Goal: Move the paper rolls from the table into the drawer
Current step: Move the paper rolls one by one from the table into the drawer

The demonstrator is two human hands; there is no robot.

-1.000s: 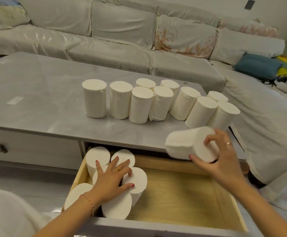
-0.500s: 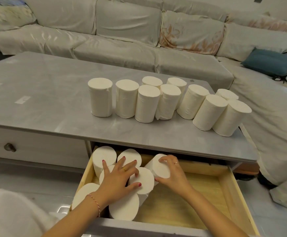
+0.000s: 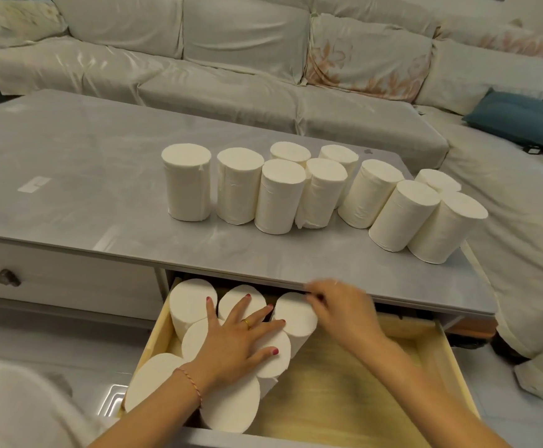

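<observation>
Several white paper rolls (image 3: 280,195) stand upright in a loose row on the grey table (image 3: 85,176). Below its front edge a wooden drawer (image 3: 451,360) is pulled out, with several rolls (image 3: 192,299) packed upright in its left part. My left hand (image 3: 234,344) lies flat on their tops, fingers spread, gripping nothing. One more roll (image 3: 296,318) stands at the right of this group. My right hand (image 3: 344,312) is blurred beside it, with fingertips at the roll's far rim under the table edge, not wrapped around it.
The right half of the drawer floor (image 3: 360,399) is bare wood. A shut drawer with a dark knob (image 3: 6,277) is at the left. A covered sofa (image 3: 231,76) runs behind and to the right of the table, with a blue cushion (image 3: 516,116) on it.
My right hand carried a roll from above the table edge down into the drawer, stood it beside the others, and now loosens from it. My left hand has stayed pressed on the rolls.
</observation>
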